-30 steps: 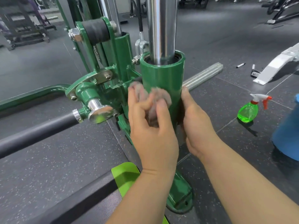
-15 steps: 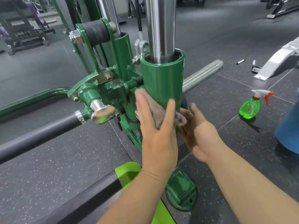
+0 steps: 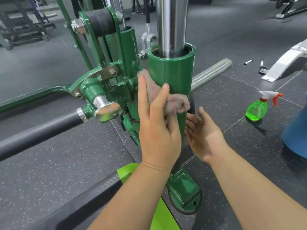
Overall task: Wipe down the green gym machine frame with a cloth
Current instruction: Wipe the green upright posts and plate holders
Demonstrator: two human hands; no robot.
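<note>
Hands, two: left hand (image 3: 157, 130) flat, fingers straight, pressing one grey fuzzy cloth (image 3: 176, 103) against glossy green steel upright sleeve (image 3: 172, 75) of gym machine frame; right hand (image 3: 204, 135) open, palm up, fingers relaxed, just beside sleeve's lower right, holding nothing. One chrome post (image 3: 172, 24) rising from sleeve. One green spray bottle (image 3: 257, 108) with white-and-red trigger upright on speckled black rubber floor (image 3: 66, 163). Two small markers (image 3: 248, 62) farther back.

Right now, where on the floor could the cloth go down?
Bare dark floor lies between the green post and the spray bottle. More lies left, below the black bar. It is crowded at the post's base, where both hands work.
</note>
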